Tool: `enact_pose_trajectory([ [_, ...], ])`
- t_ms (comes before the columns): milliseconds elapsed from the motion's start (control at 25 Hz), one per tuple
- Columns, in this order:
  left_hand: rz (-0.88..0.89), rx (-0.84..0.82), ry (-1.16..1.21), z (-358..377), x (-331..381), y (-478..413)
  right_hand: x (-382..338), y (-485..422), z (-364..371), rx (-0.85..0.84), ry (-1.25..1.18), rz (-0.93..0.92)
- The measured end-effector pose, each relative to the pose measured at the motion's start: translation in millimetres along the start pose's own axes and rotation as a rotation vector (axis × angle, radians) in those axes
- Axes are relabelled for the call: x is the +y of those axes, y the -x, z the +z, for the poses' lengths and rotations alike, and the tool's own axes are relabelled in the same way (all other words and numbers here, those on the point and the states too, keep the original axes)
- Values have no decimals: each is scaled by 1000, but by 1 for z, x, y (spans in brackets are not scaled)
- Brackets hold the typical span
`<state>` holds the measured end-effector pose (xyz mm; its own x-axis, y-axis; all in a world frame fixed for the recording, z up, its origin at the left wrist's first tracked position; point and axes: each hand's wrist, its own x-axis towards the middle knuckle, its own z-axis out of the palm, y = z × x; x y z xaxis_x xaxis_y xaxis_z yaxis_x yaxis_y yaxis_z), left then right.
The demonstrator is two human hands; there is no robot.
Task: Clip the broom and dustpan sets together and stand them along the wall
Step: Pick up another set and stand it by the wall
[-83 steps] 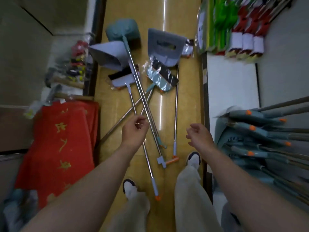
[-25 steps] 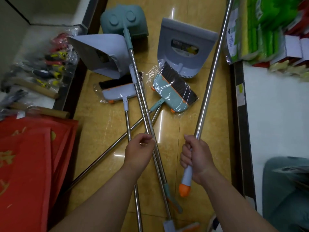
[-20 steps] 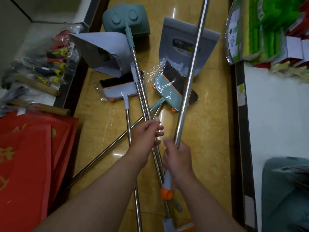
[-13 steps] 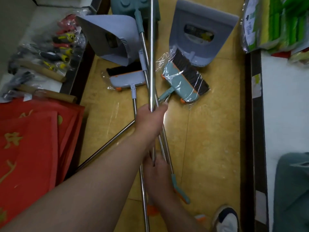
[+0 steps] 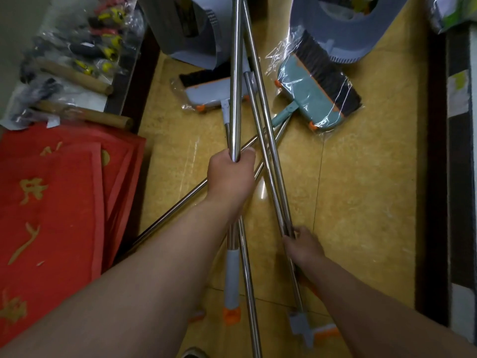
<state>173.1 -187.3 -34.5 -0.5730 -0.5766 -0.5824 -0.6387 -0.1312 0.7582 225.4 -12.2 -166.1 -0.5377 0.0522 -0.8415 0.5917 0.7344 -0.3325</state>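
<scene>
My left hand point(image 5: 231, 174) grips a long steel pole point(image 5: 236, 73) held steeply over the floor; its grey grip with an orange end point(image 5: 231, 280) shows below my forearm. Lower right, my right hand point(image 5: 303, 244) curls round a pair of steel handles point(image 5: 268, 151) lying side by side on the floor. Two more poles cross under them. A grey broom head point(image 5: 209, 95) and a teal broom head point(image 5: 315, 99), both in clear wrap, lie on the tiles. Behind them are two grey dustpans point(image 5: 191, 29) point(image 5: 346, 32).
Red mats point(image 5: 51, 202) are stacked at the left. Above them a low shelf holds packed tools point(image 5: 98, 47) and wooden handles point(image 5: 85, 116). A dark shelf base point(image 5: 436, 177) runs along the right. Yellow floor tiles point(image 5: 361, 202) lie between.
The raised pole has passed from my right hand to my left. My right hand has dropped to the floor and taken hold of the paired handles. The view has moved closer to the floor.
</scene>
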Motion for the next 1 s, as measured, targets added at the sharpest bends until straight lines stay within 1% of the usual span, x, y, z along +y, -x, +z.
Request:
enact_pose_trajectory([
  [40, 5, -9, -14, -2, -5, 0, 2, 0, 3, 104, 100, -29],
  [80, 11, -19, -27, -3, -9, 1, 5, 2, 8, 152, 141, -64],
  [160, 15, -29, -46, -6, -14, 1, 13, 6, 20, 137, 185, -124],
  [240, 9, -29, -58, -6, -17, 2, 16, 2, 26, 138, 252, -143],
  [320, -3, -26, -60, -5, -16, 5, 11, 0, 26, 146, 318, -101],
  [400, -10, -14, -58, -6, -15, 8, 8, -3, 28, 75, 325, -49],
  [520, -29, 5, -36, -7, -10, 16, 7, 7, 33, -156, 116, -1],
  [720, -102, 32, 6, -20, 7, 29, -16, 60, 29, -358, -425, -19],
  [920, -206, -3, 37, -44, 49, 61, -58, 134, -4, -539, -663, -45],
  [1000, -235, -3, 41, -57, 73, 74, -81, 167, -22, -581, -739, -34],
])
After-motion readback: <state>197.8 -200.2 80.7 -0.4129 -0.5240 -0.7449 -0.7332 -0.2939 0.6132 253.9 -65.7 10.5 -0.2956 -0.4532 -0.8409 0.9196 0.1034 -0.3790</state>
